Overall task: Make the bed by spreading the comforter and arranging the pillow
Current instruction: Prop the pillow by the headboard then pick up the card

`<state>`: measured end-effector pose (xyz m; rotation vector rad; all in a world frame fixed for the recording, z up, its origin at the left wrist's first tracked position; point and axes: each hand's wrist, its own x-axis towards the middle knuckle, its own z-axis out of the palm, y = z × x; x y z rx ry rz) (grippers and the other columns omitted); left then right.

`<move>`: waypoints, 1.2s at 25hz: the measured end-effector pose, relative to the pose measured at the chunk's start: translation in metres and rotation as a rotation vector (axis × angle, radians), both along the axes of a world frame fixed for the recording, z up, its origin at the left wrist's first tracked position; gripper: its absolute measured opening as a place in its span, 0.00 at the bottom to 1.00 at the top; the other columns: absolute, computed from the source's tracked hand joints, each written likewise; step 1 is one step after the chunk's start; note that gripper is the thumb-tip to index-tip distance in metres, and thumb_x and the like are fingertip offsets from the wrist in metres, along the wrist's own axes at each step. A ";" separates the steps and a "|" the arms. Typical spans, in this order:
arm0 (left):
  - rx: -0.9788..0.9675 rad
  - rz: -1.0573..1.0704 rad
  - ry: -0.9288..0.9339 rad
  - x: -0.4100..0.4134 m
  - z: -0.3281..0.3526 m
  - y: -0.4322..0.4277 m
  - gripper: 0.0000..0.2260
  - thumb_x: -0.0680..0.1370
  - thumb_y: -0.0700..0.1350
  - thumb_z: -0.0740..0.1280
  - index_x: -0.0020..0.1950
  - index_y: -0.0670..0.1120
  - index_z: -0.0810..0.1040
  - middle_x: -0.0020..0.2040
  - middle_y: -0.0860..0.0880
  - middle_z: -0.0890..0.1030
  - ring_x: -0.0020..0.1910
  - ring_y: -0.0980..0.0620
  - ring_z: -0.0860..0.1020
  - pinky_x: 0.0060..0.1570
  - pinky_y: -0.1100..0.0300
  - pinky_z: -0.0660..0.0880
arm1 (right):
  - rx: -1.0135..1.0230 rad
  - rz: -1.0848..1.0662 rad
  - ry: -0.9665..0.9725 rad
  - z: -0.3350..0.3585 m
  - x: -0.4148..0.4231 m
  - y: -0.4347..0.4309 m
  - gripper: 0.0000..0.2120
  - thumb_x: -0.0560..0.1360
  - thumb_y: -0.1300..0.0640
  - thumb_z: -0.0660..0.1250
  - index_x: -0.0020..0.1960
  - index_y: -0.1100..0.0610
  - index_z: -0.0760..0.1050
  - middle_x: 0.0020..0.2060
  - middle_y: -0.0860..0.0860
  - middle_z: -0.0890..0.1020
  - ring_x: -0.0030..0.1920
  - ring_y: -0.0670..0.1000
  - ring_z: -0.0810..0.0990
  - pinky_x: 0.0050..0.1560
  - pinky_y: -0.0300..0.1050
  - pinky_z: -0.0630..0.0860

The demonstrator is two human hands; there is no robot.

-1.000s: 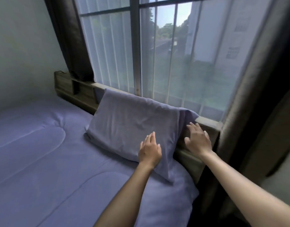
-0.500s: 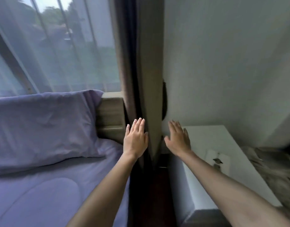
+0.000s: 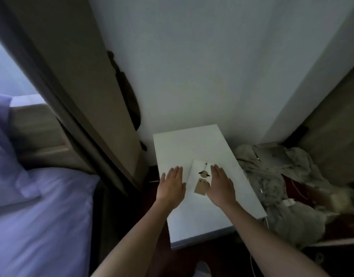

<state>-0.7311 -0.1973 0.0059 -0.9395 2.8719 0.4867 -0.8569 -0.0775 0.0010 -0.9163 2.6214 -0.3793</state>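
Note:
The lilac comforter (image 3: pixel 42 226) lies spread flat over the bed at the lower left. Only an edge of the lilac pillow (image 3: pixel 2 148) shows at the far left, leaning on the wooden headboard (image 3: pixel 38 136). My left hand (image 3: pixel 171 186) and my right hand (image 3: pixel 220 184) hover palm down over a white bedside cabinet (image 3: pixel 192 144), to the right of the bed. Both hands are empty, with fingers straight and held close together. A white card with a small brown figure (image 3: pixel 201 181) lies between them on the cabinet.
A beige and dark curtain (image 3: pixel 88 92) hangs between the bed and the cabinet. A heap of grey fabric and cables (image 3: pixel 288 188) lies on the floor to the right. A pale wall (image 3: pixel 212 66) rises behind the cabinet.
The view has swung right, away from the pillow and window. Both hands left the pillow and headboard and now hover over the white cabinet.

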 end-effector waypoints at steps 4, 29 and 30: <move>0.184 0.085 -0.199 -0.042 -0.065 0.011 0.28 0.82 0.53 0.54 0.78 0.43 0.49 0.79 0.46 0.54 0.77 0.47 0.54 0.75 0.48 0.53 | 0.034 -0.071 -0.387 -0.056 -0.040 0.008 0.25 0.76 0.54 0.61 0.71 0.58 0.62 0.69 0.56 0.68 0.68 0.57 0.69 0.63 0.50 0.69; 0.876 0.514 0.916 -0.014 0.107 -0.062 0.15 0.77 0.35 0.65 0.61 0.42 0.65 0.57 0.44 0.78 0.52 0.50 0.81 0.45 0.55 0.82 | -0.931 -0.071 -0.885 0.145 -0.067 -0.090 0.18 0.73 0.72 0.61 0.53 0.52 0.78 0.50 0.53 0.82 0.48 0.52 0.81 0.47 0.46 0.78; 0.852 0.482 0.976 -0.012 0.135 -0.070 0.15 0.77 0.33 0.65 0.61 0.42 0.66 0.55 0.43 0.79 0.50 0.50 0.81 0.43 0.56 0.82 | -0.985 -0.020 -0.843 0.171 -0.065 -0.094 0.18 0.73 0.72 0.62 0.52 0.52 0.78 0.48 0.53 0.81 0.47 0.52 0.81 0.47 0.46 0.78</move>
